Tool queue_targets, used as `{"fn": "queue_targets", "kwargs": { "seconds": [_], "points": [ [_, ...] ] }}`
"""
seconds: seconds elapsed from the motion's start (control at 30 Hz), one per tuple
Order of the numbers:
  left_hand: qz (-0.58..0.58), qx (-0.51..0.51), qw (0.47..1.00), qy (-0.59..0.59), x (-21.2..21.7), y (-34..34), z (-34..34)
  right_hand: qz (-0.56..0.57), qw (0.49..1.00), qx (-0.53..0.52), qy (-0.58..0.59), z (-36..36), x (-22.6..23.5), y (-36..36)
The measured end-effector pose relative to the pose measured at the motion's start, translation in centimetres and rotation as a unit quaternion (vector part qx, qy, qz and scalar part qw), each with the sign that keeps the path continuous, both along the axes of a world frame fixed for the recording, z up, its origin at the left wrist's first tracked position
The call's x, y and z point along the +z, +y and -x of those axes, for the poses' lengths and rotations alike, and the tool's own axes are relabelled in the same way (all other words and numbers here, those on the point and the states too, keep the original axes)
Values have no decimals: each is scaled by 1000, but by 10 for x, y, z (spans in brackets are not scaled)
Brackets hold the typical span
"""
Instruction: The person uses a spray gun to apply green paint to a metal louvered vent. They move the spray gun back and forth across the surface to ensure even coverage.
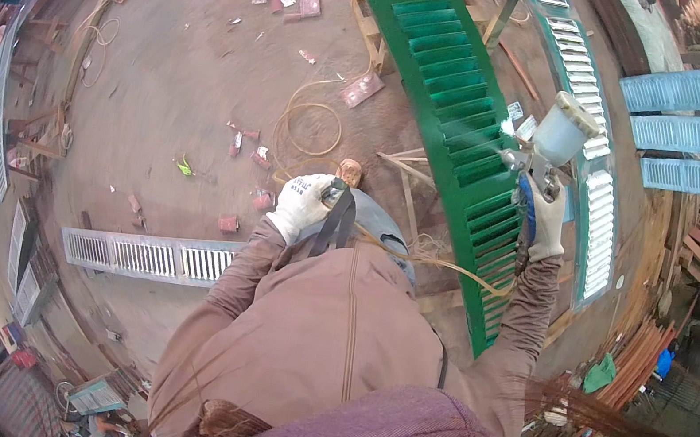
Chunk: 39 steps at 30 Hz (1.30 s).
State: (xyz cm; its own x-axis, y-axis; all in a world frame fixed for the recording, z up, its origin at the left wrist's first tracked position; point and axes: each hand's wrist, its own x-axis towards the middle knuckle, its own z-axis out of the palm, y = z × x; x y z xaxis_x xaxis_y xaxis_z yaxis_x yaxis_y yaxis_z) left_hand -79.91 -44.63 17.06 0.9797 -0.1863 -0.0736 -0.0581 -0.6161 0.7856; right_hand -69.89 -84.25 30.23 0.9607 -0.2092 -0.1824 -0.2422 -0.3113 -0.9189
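spray gun (548,148) gripped by right hand (543,223); left hand (305,205) clutches hose (337,217), partly hidden.

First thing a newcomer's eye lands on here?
The bright green louvred shutter arching from top centre down to the right. Against it, the gloved right hand holds a spray gun with a pale cup. The gloved left hand grips a dark strap at centre.

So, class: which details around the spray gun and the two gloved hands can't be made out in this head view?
- Spray gun trigger: hidden by the right hand.
- What the left hand grips: dark strap or hose, too blurred to tell.
- Green louvred shutter: top cut off by the upper edge.
- Yellowish hose: its end is lost behind the torso.
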Motion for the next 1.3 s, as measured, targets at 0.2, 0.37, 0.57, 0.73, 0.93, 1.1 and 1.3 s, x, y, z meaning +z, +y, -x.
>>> {"fn": "queue_targets", "kwargs": {
  "seconds": [0.2, 0.37, 0.57, 0.73, 0.93, 1.1, 1.3],
  "points": [
    [-11, -11, 1000, -25, -11, 6, -42, 215, 972, -70, -66, -36, 0, -12],
    [14, -2, 1000, 21, -9, 14, -47, 34, 998, -52, -2, -30, 18, 19],
    [1, -48, 998, 33, -2, 36, -72, 77, 997, -17, 15, -42, 18, 62],
    [-4, -38, 999, -20, 0, 55, -95, 214, 971, -86, -68, -56, -7, 36],
    [-12, -27, 1000, -5, -5, 67, -99, -33, 999, -39, 6, -56, 15, 63],
    [3, -29, 999, 13, 8, 70, -108, 46, 998, -12, 28, -67, 16, 79],
    [-19, -16, 1000, 0, 2, 79, -109, 130, 984, -103, -73, -73, -1, 61]
  ]
}}
